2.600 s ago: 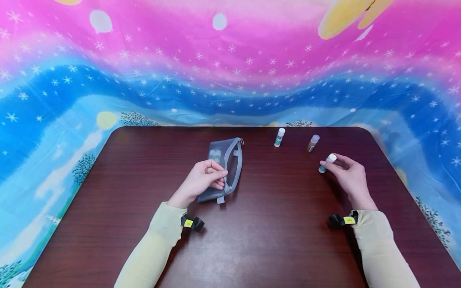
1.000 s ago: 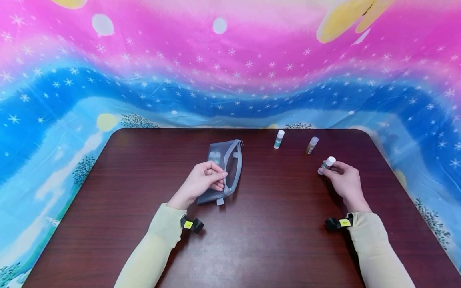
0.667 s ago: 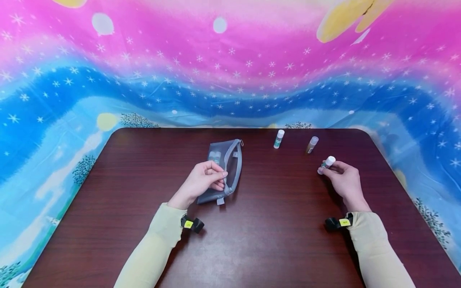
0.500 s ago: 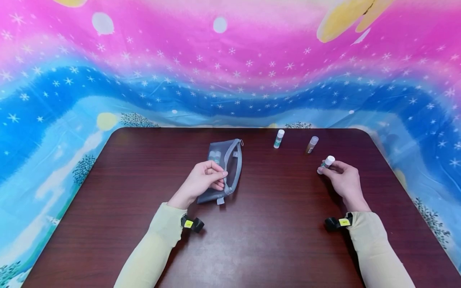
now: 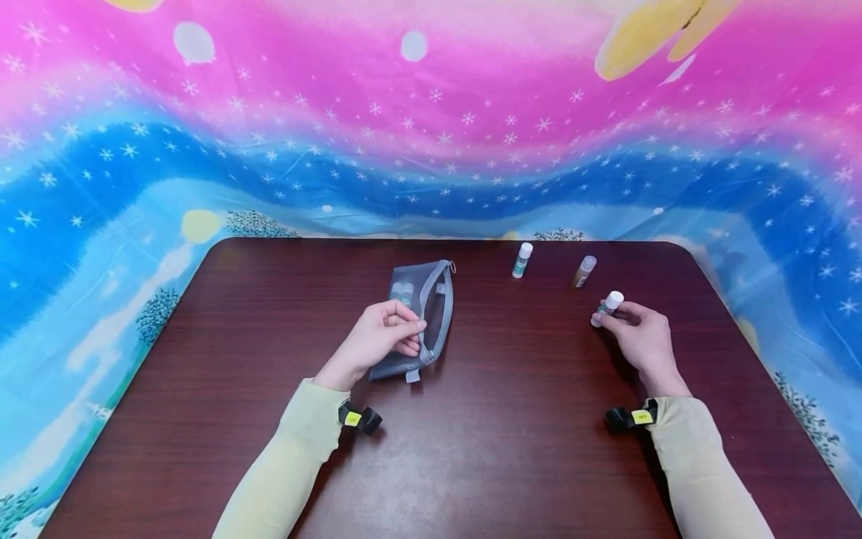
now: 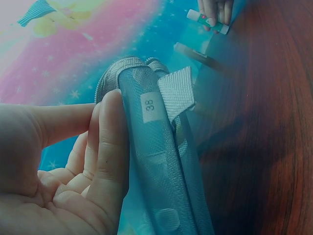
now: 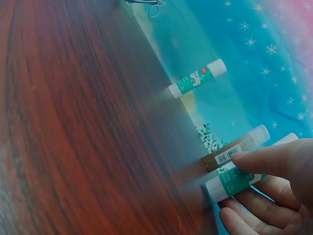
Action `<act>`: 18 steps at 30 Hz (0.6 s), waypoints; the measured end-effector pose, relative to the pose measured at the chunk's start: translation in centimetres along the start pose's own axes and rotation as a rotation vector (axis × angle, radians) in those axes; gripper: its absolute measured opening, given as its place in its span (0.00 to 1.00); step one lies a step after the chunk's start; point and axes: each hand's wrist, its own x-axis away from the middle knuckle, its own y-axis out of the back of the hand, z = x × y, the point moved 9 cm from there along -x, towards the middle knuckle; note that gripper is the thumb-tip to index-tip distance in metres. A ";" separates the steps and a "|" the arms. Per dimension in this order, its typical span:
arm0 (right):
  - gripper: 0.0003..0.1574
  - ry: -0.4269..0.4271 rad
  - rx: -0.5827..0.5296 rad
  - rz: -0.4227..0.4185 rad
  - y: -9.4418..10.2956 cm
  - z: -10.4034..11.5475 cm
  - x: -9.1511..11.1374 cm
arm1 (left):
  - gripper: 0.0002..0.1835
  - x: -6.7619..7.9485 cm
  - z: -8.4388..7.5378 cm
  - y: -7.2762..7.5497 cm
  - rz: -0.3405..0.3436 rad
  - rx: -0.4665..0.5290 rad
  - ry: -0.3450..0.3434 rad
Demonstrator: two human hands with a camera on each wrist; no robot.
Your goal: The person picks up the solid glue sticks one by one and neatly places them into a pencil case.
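Note:
My left hand point(image 5: 377, 337) pinches the near side of the open mouth of a grey mesh zip pouch point(image 5: 439, 318) between thumb and fingers. Through the mesh, white-capped glue sticks point(image 5: 402, 292) show side by side. In the left wrist view, a pouch label point(image 6: 150, 106) reads 38. Over at the right, my right hand point(image 5: 643, 337) holds a green-and-white glue stick point(image 5: 609, 305) upright with a slight tilt, thumb on one side and fingers on the other. Beyond it stands a brown, clear-capped glue stick point(image 5: 584, 272). Another green-and-white glue stick point(image 5: 521, 260) stands near the far edge.
The dark wooden table point(image 5: 431, 464) runs back to a colourful cloth backdrop point(image 5: 431, 135). A metal pull ring point(image 5: 453, 266) hangs at the pouch's far end, and a small fabric tab point(image 5: 413, 376) sticks out at the near end. Black wrist cameras point(image 5: 369, 421) sit at both cuffs.
My right hand has shifted slightly left with the glue stick, its fingers now lower around it. The left hand keeps its pinch on the pouch and stays in place.

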 end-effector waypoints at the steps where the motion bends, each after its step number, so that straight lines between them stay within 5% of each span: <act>1: 0.34 -0.001 0.000 0.000 0.0 0.0 0.0 | 0.09 0.0 0.0 0.0 0.001 0.000 0.000; 18: 0.37 -0.002 0.011 0.011 -0.2 0.3 0.1 | 0.09 0.0 0.0 0.1 0.003 0.007 0.007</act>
